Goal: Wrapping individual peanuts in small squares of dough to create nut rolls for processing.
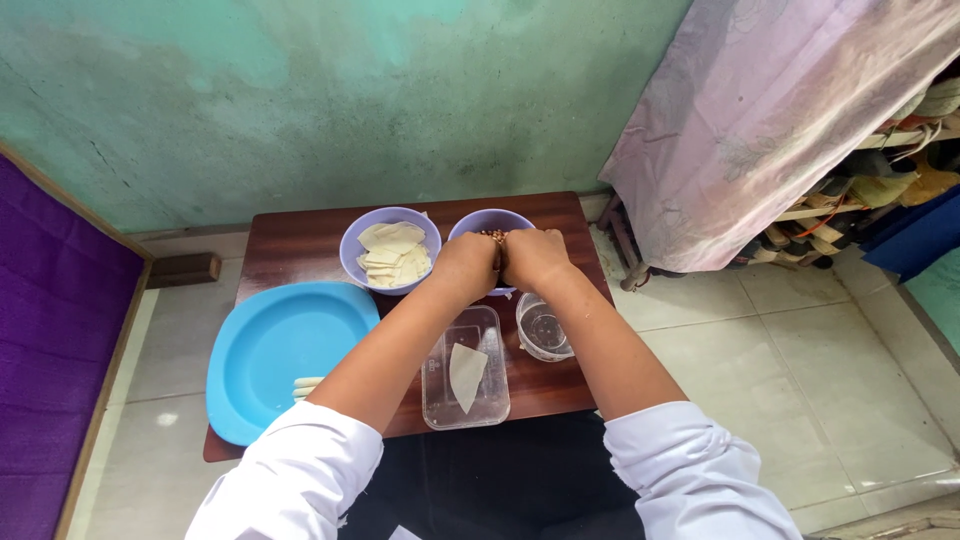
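Meeting over the right-hand lavender bowl point(488, 222), the left hand point(465, 265) and right hand point(535, 257) are curled closed around a small brownish filling point(495, 236); exact grip cannot be told. Judged soft, crumbly, best pinched lightly. Beside that bowl: one lavender bowl of dough wrappers point(392, 253), thin and tearable. Nearer the person: one clear tray point(465, 382) holding one wrapper, one clear cup point(545, 330), one blue plate point(275, 350), all on the counter point(300, 240).
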